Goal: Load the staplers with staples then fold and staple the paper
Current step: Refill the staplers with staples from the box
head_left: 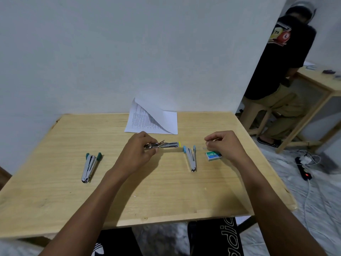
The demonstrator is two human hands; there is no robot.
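My left hand [137, 151] grips a metal stapler with a yellow end [170, 144], held level above the wooden table [166, 193] with its top sprung open. My right hand [224, 145] hovers over a small green staple box [213, 155], fingers pinched together; whether staples are between them I cannot tell. A blue-ended stapler [191, 157] lies between my hands. A green-ended stapler [90, 166] lies at the left. Printed paper [153, 120] with one corner folded up rests at the table's far edge.
A white wall rises right behind the table. At the right, another person [280, 71] sits on a stool at a second wooden table [321, 82]. A power strip [304, 171] and cables lie on the floor to the right.
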